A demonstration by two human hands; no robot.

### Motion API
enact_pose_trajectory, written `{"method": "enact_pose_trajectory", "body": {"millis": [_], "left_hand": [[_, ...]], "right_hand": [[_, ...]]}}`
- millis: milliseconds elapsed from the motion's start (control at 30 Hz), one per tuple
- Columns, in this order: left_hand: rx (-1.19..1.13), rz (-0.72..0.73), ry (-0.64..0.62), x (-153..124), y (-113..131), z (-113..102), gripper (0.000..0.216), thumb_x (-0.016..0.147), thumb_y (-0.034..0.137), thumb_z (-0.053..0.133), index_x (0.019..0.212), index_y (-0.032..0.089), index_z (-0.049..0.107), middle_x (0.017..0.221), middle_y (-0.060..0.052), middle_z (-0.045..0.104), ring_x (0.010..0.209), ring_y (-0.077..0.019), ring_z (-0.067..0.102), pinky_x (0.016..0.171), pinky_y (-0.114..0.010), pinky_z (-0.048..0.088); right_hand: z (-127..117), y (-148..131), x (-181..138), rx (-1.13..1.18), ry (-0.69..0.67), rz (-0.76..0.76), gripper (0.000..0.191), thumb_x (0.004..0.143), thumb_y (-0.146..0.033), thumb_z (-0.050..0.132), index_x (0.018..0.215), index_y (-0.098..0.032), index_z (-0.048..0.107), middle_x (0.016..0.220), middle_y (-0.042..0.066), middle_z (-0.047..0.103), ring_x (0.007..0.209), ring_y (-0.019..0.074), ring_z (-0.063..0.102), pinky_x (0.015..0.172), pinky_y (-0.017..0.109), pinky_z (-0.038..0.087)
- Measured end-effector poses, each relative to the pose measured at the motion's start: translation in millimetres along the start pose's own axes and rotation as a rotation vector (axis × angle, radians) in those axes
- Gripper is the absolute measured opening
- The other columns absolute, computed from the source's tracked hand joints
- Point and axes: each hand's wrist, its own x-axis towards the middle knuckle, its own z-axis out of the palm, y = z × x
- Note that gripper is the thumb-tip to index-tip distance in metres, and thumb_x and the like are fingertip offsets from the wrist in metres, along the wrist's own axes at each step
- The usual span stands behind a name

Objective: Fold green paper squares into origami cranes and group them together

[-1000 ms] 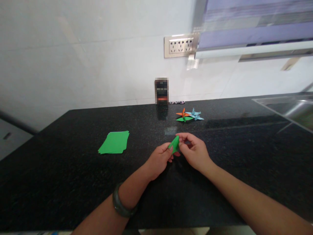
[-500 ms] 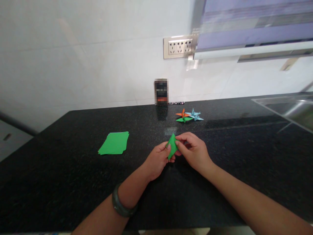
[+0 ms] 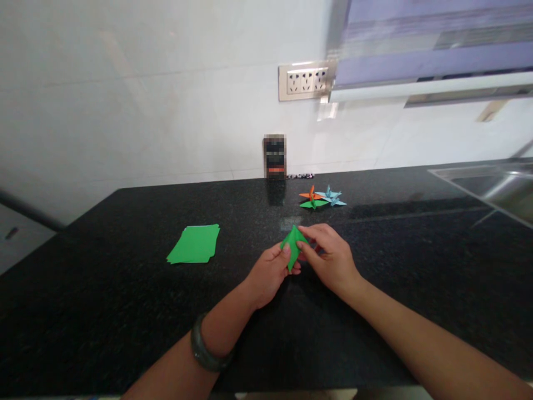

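Observation:
A folded piece of green origami paper is held above the dark countertop, its point facing away from me. My left hand pinches its left side, thumb on top and fingers underneath. On the right side, my right hand grips a flap of the same paper between thumb and fingers. The fingertips under the paper are partly hidden. To the left lies a stack of green paper sheets. Beyond my hands stand folded paper cranes: an orange crane, a green crane and light blue cranes.
The black speckled countertop runs up to a white tiled wall. A small dark blurred object leans there, with a beaded string beside it. A metal sink is at the right, and a socket panel is on the wall.
The right flap of the green paper has been spread outward, so the piece looks wider with a crease down its middle. Both hands stay in nearly the same place.

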Motion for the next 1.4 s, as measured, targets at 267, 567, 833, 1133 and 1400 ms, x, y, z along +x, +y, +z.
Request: {"method": "enact_pose_trajectory", "body": {"millis": [267, 567, 833, 1133, 1400], "left_hand": [[-0.176, -0.044, 0.010, -1.2, 4.4, 5.0, 0.035, 0.073, 0.045, 0.061, 0.084, 0.012, 0.061, 0.075, -0.004, 0.061, 0.066, -0.0121, 0.054, 0.069, -0.029, 0.042], [-0.076, 0.018, 0.001, -0.2, -0.9, 1.9, 0.034, 0.076, 0.046, 0.057, 0.087, 0.015, 0.064, 0.078, -0.004, 0.062, 0.070, -0.0126, 0.052, 0.071, -0.029, 0.041], [0.274, 0.143, -0.027, 0.5, 3.2, -1.3, 0.022, 0.075, 0.031, 0.062, 0.088, 0.015, 0.066, 0.078, -0.003, 0.061, 0.065, -0.0104, 0.049, 0.068, -0.027, 0.039], [-0.062, -0.002, 0.114, 1.7, 6.1, 0.3, 0.023, 0.064, 0.021, 0.069, 0.085, 0.014, 0.060, 0.074, -0.002, 0.060, 0.061, -0.0105, 0.054, 0.066, -0.029, 0.043], [-0.142, 0.022, 0.086, 2.7, 6.9, 1.0, 0.012, 0.064, 0.010, 0.060, 0.076, 0.012, 0.058, 0.066, 0.000, 0.057, 0.056, -0.0083, 0.049, 0.055, -0.023, 0.035]], "right_hand": [[-2.4, 3.5, 2.2, -0.105, 0.036, -0.144, 0.019, 0.082, -0.017, 0.054, 0.097, -0.020, 0.065, 0.083, 0.007, 0.061, 0.076, 0.0169, 0.055, 0.068, 0.032, 0.048], [-3.3, -1.4, 2.9, -0.053, 0.065, -0.074, 0.009, 0.079, -0.014, 0.055, 0.080, -0.019, 0.063, 0.079, 0.005, 0.059, 0.074, 0.0165, 0.056, 0.062, 0.030, 0.047], [0.8, 0.3, 1.1, 0.128, -0.026, 0.187, 0.004, 0.075, -0.014, 0.058, 0.074, -0.017, 0.059, 0.070, 0.002, 0.054, 0.063, 0.0129, 0.052, 0.056, 0.025, 0.044], [-14.0, -4.3, 5.0, -0.104, -0.179, -0.373, 0.017, 0.084, -0.012, 0.047, 0.088, -0.018, 0.062, 0.086, 0.008, 0.062, 0.079, 0.0175, 0.052, 0.070, 0.032, 0.044], [-13.9, -8.2, 4.4, -0.152, -0.279, -0.342, 0.016, 0.086, -0.019, 0.047, 0.093, -0.016, 0.060, 0.095, 0.010, 0.063, 0.085, 0.0193, 0.052, 0.074, 0.034, 0.045]]}}
